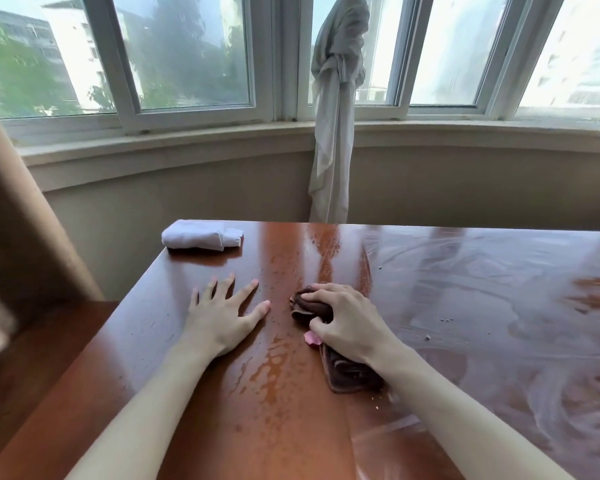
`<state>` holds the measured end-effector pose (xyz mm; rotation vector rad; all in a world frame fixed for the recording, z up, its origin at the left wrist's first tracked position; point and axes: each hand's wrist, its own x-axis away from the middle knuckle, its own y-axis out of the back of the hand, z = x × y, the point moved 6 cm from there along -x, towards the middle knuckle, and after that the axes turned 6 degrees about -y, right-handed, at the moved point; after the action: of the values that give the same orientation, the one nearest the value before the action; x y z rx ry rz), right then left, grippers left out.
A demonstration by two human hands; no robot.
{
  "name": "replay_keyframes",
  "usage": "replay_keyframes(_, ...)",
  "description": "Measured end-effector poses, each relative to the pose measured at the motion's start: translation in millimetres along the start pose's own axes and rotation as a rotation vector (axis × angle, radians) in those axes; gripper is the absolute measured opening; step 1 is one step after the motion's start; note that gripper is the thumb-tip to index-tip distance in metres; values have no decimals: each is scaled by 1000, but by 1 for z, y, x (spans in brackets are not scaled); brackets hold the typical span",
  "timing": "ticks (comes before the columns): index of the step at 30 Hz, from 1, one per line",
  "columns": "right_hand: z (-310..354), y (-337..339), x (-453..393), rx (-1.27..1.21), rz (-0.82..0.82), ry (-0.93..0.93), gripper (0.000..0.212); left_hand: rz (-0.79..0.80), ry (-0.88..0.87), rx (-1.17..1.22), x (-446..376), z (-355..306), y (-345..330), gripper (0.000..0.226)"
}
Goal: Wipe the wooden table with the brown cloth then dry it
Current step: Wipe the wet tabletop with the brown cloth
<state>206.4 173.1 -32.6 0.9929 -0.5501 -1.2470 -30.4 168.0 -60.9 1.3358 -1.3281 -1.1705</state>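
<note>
The wooden table (222, 427) fills the lower view, glossy red-brown, with water drops down its middle and pale wipe streaks over its right half. My right hand (347, 323) grips the bunched brown cloth (350, 375) on the tabletop near the middle; part of the cloth shows ahead of my fingers and part trails back under my wrist. A small pink bit (311, 338) shows beside my thumb. My left hand (222, 317) lies flat on the wood to the left of the cloth, fingers spread. A folded white cloth (201, 235) rests at the far left corner.
Small crumbs (445, 320) dot the right half of the table. A tied grey curtain (333, 133) hangs beyond the far edge, before the bay window and its sill (187, 140). A brown curtain (18, 209) stands at the left, above a lower wooden surface (32, 358).
</note>
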Motion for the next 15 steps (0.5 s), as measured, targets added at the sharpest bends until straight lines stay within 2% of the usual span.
replay_keyframes(4, -14, -1, -60, -8, -42, -53, 57, -8, -17, -6, -2, 0, -1, 81)
replay_keyframes(11, -26, -16, -203, 8, -86, -220, 44, -44, -4, 21, -2, 4, -5, 80)
replay_keyframes(15, -25, -16, -243, 1, -58, -232, 58, -36, 0, 13, -6, 6, -6, 79)
